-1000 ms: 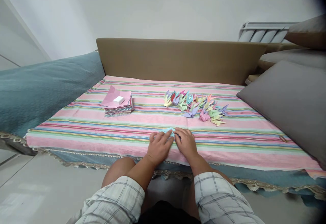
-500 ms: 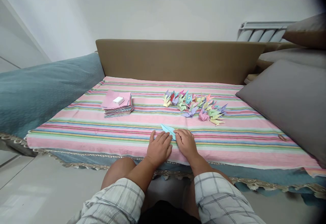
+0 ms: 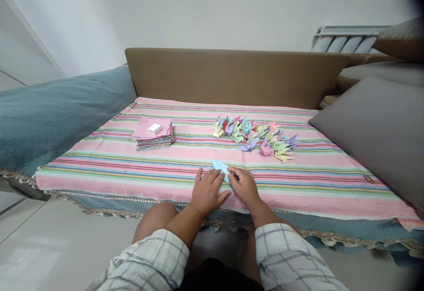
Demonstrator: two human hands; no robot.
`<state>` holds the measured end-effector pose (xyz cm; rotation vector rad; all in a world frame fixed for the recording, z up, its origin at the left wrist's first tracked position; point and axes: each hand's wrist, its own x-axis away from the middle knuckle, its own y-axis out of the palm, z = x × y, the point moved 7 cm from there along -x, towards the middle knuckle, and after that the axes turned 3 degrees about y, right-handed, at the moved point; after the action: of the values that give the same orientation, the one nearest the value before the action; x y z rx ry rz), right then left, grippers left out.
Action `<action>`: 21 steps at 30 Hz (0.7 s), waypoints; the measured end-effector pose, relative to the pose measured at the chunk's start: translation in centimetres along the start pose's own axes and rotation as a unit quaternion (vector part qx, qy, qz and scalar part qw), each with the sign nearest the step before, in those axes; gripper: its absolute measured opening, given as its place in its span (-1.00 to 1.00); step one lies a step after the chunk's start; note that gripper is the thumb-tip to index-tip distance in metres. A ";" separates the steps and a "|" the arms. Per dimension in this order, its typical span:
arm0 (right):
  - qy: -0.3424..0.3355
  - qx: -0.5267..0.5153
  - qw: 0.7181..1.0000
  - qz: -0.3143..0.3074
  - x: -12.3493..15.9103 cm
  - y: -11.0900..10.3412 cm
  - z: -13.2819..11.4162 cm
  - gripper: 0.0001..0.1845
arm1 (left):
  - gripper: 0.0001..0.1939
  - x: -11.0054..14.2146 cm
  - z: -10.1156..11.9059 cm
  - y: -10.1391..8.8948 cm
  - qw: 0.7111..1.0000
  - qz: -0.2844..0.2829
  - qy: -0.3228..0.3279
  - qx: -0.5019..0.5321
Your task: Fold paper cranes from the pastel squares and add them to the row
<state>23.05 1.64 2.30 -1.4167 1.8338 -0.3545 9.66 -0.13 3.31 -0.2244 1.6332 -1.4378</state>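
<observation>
A light blue folded paper [image 3: 220, 167] lies near the front edge of the striped pink cloth [image 3: 185, 158], its pointed tip aimed away from me. My left hand [image 3: 208, 190] lies flat beside it, fingers stretched out and pressing its left edge. My right hand [image 3: 244, 185] is curled with its fingertips pinching the paper's right side. Most of the paper is hidden under my fingers.
A heap of several coloured paper cranes [image 3: 253, 135] lies behind my hands. A stack of coloured paper sheets [image 3: 153, 134] with a small white block [image 3: 154, 128] on top sits at the left. A grey cushion [image 3: 374, 127] borders the right, a teal blanket [image 3: 49, 114] the left.
The blue paper's pointed tip has come out from under my fingers and now sticks forward. Both hands stayed in place, with small finger shifts.
</observation>
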 end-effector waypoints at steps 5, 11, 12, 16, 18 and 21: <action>0.060 -0.108 0.992 -0.031 -0.2 0.4 1.3 -0.71 | -0.46 0.0 -0.1 0.1 1.000 0.003 -0.007 0.022; 0.057 -0.114 0.990 -0.054 -0.1 0.7 1.4 -0.76 | -0.43 -0.1 -0.1 0.2 0.999 -0.006 -0.010 0.031; 0.046 -0.089 0.994 -0.045 -0.1 0.5 1.2 -0.77 | -0.44 -0.1 -0.1 0.2 0.999 -0.008 -0.010 0.029; -0.014 0.006 1.000 -0.003 0.1 0.0 0.2 -0.82 | -0.49 -0.1 0.0 0.2 1.000 -0.011 -0.009 0.015; -0.032 0.025 0.999 0.012 0.1 -0.2 -0.1 -0.82 | -0.50 -0.1 0.1 0.2 1.000 -0.010 -0.007 0.006; -0.038 0.039 0.999 0.004 0.1 0.0 -0.2 -0.80 | -0.50 -0.2 0.3 0.3 1.000 -0.004 -0.003 -0.007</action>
<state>22.89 1.43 2.43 -1.3521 1.7445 -0.3588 10.09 -0.11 3.16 -0.2441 1.6392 -1.4302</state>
